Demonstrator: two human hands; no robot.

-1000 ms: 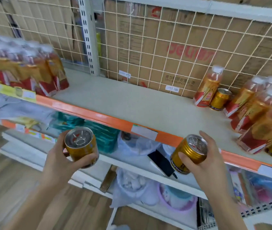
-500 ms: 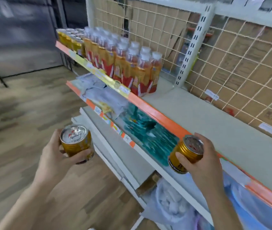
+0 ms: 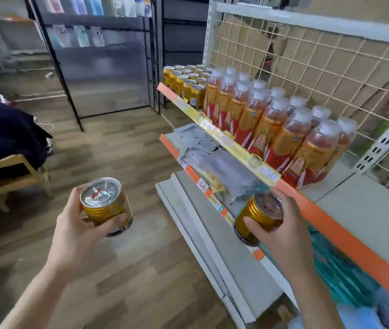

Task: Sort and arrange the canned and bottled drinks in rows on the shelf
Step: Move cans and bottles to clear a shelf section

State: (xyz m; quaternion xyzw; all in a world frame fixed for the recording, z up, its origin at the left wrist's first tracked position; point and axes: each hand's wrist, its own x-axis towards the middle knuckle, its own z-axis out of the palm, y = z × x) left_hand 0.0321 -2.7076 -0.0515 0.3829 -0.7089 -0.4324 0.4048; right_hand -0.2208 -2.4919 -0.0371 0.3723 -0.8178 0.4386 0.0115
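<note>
My left hand [image 3: 79, 230] grips a gold can [image 3: 105, 205] upright over the wooden floor, left of the shelving. My right hand [image 3: 286, 233] grips a second gold can [image 3: 258, 220], tilted, just below the orange front edge of the top shelf [image 3: 359, 217]. On that shelf, farther along, stand rows of orange bottled drinks [image 3: 271, 124] with white caps. Beyond them, at the far end, are rows of gold cans [image 3: 186, 83].
A wire grid backed with cardboard [image 3: 307, 74] closes the shelf's rear. Lower shelves hold plastic packets [image 3: 214, 160] and teal packs [image 3: 340, 271]. A wooden chair with dark clothing [image 3: 5, 143] stands at the left. A dark rack [image 3: 98, 55] stands across the aisle.
My view has swung left along the shelf, bringing the bottle rows and the far cans into sight. Both hands keep hold of their cans at about the same height.
</note>
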